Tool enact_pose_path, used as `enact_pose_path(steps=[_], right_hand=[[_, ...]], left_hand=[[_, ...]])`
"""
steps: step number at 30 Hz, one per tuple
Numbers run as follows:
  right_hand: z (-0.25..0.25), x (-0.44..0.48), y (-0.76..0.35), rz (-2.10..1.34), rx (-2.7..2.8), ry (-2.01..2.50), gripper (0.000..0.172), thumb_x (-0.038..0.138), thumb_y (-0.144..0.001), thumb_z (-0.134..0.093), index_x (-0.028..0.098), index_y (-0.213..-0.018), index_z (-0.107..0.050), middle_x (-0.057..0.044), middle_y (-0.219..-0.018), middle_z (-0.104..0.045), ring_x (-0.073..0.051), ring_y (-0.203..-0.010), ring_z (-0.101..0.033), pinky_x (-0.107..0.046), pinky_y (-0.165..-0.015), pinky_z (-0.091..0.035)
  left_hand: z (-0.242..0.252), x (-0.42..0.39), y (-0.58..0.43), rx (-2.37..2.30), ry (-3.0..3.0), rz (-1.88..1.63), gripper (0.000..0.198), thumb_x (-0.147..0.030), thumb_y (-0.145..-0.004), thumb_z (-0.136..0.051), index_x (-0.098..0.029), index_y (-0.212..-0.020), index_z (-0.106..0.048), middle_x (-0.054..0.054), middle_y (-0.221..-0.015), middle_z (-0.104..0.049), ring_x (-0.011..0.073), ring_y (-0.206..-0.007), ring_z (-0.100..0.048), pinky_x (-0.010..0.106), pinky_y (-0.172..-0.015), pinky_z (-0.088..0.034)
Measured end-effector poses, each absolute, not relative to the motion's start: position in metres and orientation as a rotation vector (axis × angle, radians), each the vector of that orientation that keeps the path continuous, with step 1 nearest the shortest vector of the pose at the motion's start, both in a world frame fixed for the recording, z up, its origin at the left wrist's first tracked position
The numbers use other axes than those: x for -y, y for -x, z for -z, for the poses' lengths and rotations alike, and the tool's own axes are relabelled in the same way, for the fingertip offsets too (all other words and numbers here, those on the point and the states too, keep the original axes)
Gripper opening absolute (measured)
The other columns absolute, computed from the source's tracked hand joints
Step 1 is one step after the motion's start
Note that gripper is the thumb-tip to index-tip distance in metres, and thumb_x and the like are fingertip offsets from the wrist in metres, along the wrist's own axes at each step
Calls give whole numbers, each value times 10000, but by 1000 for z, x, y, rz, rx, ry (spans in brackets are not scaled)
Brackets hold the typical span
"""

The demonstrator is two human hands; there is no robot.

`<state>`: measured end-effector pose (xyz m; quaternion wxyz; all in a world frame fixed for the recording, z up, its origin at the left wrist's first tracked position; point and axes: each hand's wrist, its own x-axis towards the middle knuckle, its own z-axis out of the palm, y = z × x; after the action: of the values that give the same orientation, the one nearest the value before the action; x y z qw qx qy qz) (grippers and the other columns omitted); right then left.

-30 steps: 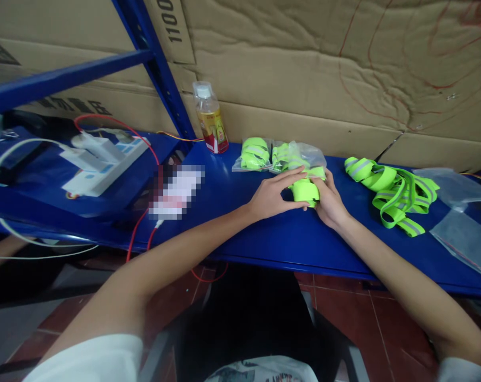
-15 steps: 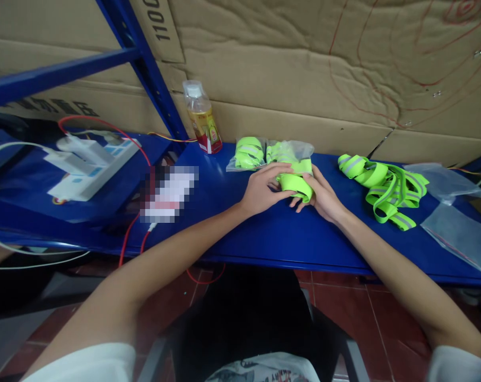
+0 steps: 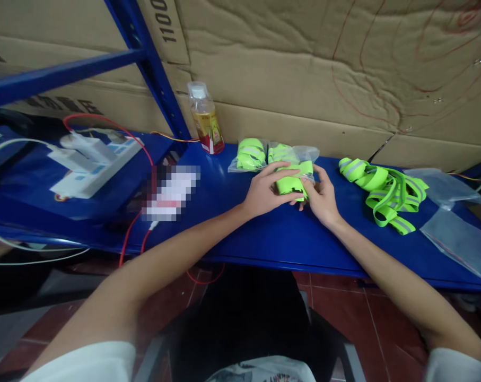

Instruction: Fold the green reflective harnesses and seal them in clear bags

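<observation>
left hand (image 3: 266, 191) curls round one side of a rolled neon strap (image 3: 288, 184), thumb near, fingers over the far side, and the right hand (image 3: 323, 200) pinches its other side. between them the roll is over the blue tabletop (image 3: 264, 239); from here i can't tell if it touches down. just behind sit two bagged straps (image 3: 251, 155), with a bottle (image 3: 209, 127) to their left. well rightward lies a loose tangle of strap (image 3: 395, 190), beside clear plastic bags (image 3: 457, 239).

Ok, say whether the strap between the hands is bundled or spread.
Bundled: the yellow-green strap is gathered compactly, no long end showing.
</observation>
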<state>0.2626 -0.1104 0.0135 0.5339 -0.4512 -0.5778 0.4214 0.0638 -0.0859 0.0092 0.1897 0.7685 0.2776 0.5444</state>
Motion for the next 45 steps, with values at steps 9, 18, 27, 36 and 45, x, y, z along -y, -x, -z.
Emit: enact_pose_path(steps=[9,18,27,36,45], right_hand=[[-20,112,-274,-959,1651,961,1056,742,-915,-778,385,-1748,-237,-87,-1126,-832,-334,-896,-837,-387,-512,-663],[-18,119,-280,-449,1793,1076,847,701,-956,-751,303,-1667,-525,-80,-1153,-825,-285,-838,-795,-520,-817,-713],[-22,113,-272,-725,1578,1000,575,677,-826,-897,288,-1224,-752,-4,-822,-775,-208,-608,-691,-403,-582,-672],[-23,119,-272,-691,1679,906,580,641,-998,-716,361,-1504,-670,-72,-1177,-714,-235,-873,-702,-393,-604,-695],[-24,113,-269,-393,1612,972,470,648,-964,-760,293,-1259,-673,40,-718,-419,-176,-613,-454,-378,-592,-537]], left_hand=[[-4,76,-60,-644,-1850,-1523,394,-380,-924,-873,-276,-1301,-831,82,-1468,-756,241,-1061,-842,398,-806,-765],[-13,88,-57,-682,-2069,-1642,244,-303,-1042,-715,-265,-1243,-848,84,-1421,-784,112,-757,-799,264,-671,-688],[-19,85,-52,-816,-2333,-1492,548,-586,-932,-839,-298,-1389,-745,49,-1259,-758,80,-679,-626,248,-672,-569],[-14,85,-52,-865,-2387,-1155,727,-413,-1029,-679,-345,-1704,-416,78,-1291,-603,154,-813,-629,307,-733,-599],[-17,98,-58,-970,-2596,-939,737,-566,-1075,-591,-361,-1745,-364,77,-1335,-721,229,-995,-747,363,-877,-618]])
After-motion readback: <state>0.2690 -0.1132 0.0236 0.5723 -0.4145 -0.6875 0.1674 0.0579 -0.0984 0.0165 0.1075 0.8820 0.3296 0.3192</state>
